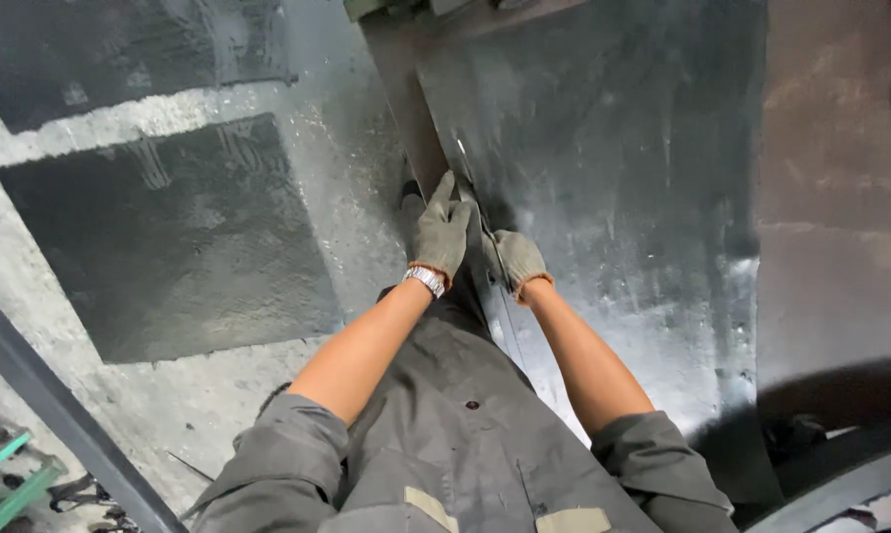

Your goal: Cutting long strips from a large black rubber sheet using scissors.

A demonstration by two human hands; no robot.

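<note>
Concrete floor [120, 415] with a dark square patch at left, gloved left hand [440, 235] with wristwatch [426, 279], fingers flat against the edge of a large metal sheet [613, 178], gloved right hand [518, 260] curled over that edge, sheet filling centre and right

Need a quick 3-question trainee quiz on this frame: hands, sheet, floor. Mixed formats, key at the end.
1. True or false: both hands wear grey work gloves.
2. Which hand has a wristwatch above the glove? A) left B) right C) neither
3. Fill in: both hands rest on the near edge of a large dark metal ____.

Key
1. True: the left hand and right hand are both gloved.
2. A: the wristwatch sits on the left wrist.
3. Sheet: the metal sheet stands over the concrete floor. Whether the fingers actually clamp its edge cannot be told.
</note>
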